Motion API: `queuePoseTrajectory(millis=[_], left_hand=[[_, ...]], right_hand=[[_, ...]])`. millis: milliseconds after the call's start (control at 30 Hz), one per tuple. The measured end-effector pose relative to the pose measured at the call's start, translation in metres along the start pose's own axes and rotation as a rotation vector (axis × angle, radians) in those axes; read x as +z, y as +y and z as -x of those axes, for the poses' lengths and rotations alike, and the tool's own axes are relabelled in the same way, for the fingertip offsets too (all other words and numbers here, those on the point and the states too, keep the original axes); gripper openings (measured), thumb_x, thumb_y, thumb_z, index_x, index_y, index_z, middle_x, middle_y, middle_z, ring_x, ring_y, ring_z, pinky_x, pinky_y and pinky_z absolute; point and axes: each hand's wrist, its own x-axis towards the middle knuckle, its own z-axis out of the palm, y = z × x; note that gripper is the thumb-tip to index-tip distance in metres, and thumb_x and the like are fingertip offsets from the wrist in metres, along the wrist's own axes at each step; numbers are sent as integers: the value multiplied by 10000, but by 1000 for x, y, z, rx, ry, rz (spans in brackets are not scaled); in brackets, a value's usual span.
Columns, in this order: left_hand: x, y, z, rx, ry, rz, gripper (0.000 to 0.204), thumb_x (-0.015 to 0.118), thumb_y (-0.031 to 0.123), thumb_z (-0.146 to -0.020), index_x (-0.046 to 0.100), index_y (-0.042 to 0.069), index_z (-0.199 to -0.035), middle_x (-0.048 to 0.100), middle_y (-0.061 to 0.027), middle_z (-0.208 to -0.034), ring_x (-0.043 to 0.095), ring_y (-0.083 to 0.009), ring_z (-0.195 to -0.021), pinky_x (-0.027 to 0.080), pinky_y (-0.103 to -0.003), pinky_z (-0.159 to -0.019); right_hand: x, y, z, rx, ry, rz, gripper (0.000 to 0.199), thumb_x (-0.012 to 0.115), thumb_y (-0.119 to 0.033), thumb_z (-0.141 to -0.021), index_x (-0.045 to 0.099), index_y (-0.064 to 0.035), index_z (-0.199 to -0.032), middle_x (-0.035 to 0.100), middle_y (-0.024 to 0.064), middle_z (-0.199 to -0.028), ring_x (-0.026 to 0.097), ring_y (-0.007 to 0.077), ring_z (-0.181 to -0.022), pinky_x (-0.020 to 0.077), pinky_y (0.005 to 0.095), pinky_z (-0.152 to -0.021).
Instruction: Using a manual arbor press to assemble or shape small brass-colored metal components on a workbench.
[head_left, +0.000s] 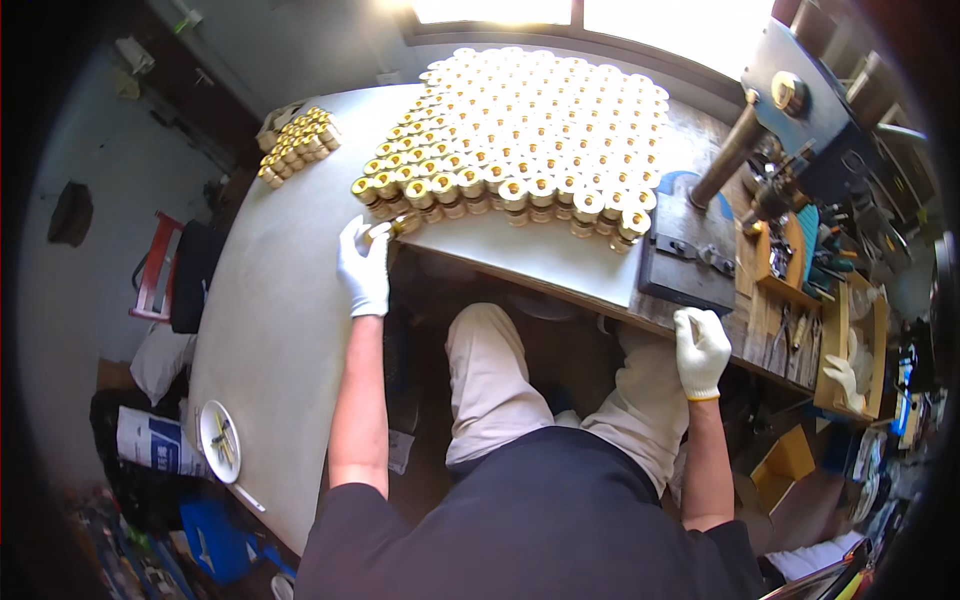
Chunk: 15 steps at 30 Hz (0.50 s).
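My left hand point(362, 268), in a white glove, is at the near left corner of a large block of brass cylindrical fittings point(480, 185). Its thumb and fingers close round one brass fitting point(378, 232), which lies partly hidden by the glove. The fittings stand upright in close rows, each with a round hole in its top. My right hand point(702, 350), gloved too, is curled closed at the table's front edge, just below the dark metal base point(688, 262) of a drill press. What its fingers hold, if anything, is hidden.
A smaller group of brass fittings point(300, 145) stands at the far left. The drill press column point(727, 158) rises on the right, beside a wooden tool holder point(785, 255). A white plate point(220, 440) with small items sits at the near left. A wooden box point(850, 345) is at the right.
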Motion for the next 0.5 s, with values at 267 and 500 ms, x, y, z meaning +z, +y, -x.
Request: queuePoseTrajectory(millis=[267, 500], left_hand=[[14, 37, 85, -370, -204, 590, 341, 665, 186, -1122, 607, 34, -1422, 669, -108, -1338, 725, -260, -1110, 663, -421, -949], [134, 177, 153, -366, -629, 772, 435, 771, 147, -1055, 585, -29, -1406, 664, -161, -1320, 724, -276, -1162, 663, -418, -981]], right_hand=[[-1, -7, -6, 26, 26, 19, 41, 786, -121, -956, 788, -88, -931, 693, 109, -827, 698, 326, -740, 540, 421, -669], [-3, 0, 4, 64, 90, -27, 33, 788, -118, -940, 788, -84, -936, 703, 108, -833, 704, 317, -740, 551, 410, -672]])
